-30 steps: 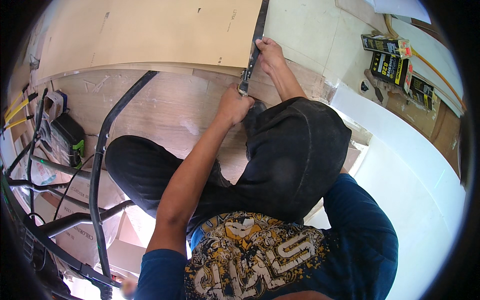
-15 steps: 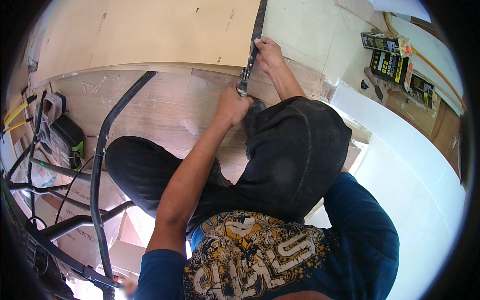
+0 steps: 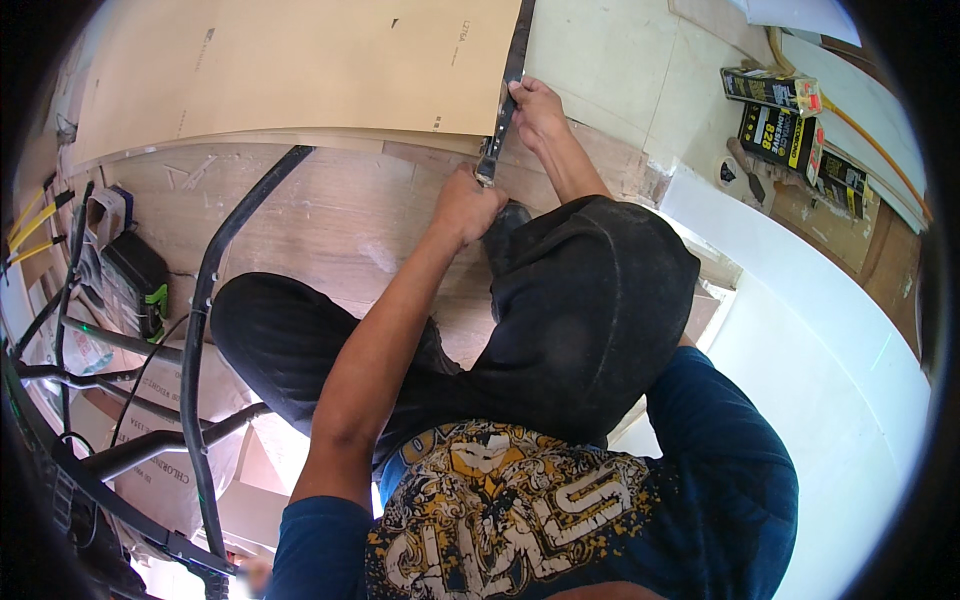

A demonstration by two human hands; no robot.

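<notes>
A wide tan board (image 3: pixel 300 70) lies at the top of the view, with a long dark strip (image 3: pixel 515 50) along its right edge. My right hand (image 3: pixel 540 112) is closed on the strip's side, thumb and fingers pinching it. Just below the board's corner, my left hand (image 3: pixel 468 208) is wrapped round a small tool with a metal end (image 3: pixel 486 172). The tool's end meets the lower end of the strip, where several bright spots show. Its handle is hidden in my fist, so I cannot tell its kind.
Black metal tubing (image 3: pixel 205 280) curves up on my left, near a black and green case (image 3: pixel 140 280). Black and yellow boxes (image 3: pixel 780 135) stand at the far right, beside a trowel-like tool (image 3: pixel 748 165). A white curved panel (image 3: pixel 830 290) lies at my right.
</notes>
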